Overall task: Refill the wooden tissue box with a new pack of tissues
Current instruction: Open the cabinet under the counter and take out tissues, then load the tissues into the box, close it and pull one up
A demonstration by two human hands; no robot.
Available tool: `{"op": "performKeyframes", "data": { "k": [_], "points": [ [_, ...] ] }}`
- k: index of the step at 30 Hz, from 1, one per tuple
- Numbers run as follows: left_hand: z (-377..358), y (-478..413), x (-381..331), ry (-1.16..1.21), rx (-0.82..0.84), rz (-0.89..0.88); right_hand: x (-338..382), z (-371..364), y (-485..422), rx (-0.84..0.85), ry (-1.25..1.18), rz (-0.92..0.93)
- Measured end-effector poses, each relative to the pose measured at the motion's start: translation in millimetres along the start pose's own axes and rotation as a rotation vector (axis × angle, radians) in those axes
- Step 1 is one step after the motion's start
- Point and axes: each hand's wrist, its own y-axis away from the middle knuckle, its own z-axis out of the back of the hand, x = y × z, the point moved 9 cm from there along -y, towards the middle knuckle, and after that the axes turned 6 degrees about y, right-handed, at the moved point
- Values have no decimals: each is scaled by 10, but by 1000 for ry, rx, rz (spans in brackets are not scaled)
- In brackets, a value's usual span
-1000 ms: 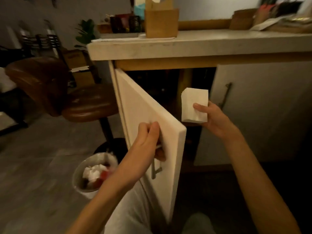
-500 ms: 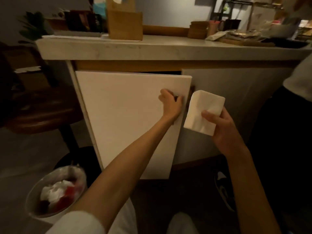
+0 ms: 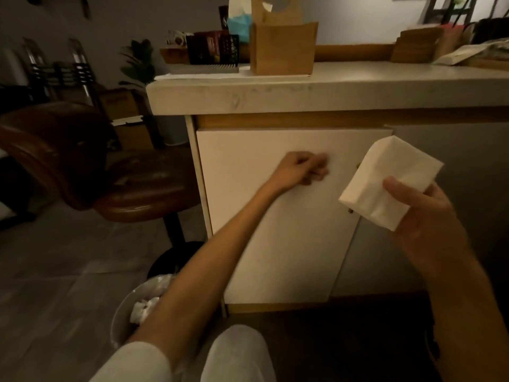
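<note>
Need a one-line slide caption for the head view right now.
Left hand rests against the shut cabinet door while right hand holds the tissue pack below the wooden tissue box.

Dim room, grey tiled floor [image 3: 68,271].
Brown leather chair [image 3: 82,166] left of pale counter [image 3: 330,92]; white cabinet door [image 3: 275,230] closed.

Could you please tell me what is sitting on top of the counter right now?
On the counter stands the wooden tissue box, lid raised, on a sheet of paper. Dark boxes sit left of it, clutter far right. The box's inside is hidden.
</note>
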Motion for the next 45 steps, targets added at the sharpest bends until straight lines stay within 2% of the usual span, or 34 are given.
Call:
{"op": "performKeyframes", "data": {
  "k": [5,11,16,19,23,26,29,34,37,42,45],
  "points": [
    [582,-64,242,2,80,98,-140,-204,-368,-26,47,-96],
    [737,-19,117,22,11,256,53,-555,-538,-82,36,-307],
    [882,179,-207,-232,62,386,420,-810,-528,-157,-79,-466],
    [1015,380,-539,-255,114,509,663,-1040,-459,-226,-211,-589],
    [1187,603,-1293,-94,80,648,1118,-1464,-439,-244,-339,-704],
    [1238,707,-1881,293,-11,769,1395,-1737,-502,-236,-422,-768],
    [1223,728,-2283,539,-20,771,1588,-1896,-642,-190,-400,-771],
    [1440,422,-2593,428,-132,625,1760,-2010,-906,-109,-383,-739],
    [1546,194,-2645,357,-183,548,1851,-1998,-1071,5,-239,-711],
    [1704,-59,-2478,201,-187,474,1782,-1682,-1429,157,415,-577],
    [1729,-54,-2249,127,-190,482,1546,-1648,-1670,232,636,-492]
  ]
}}
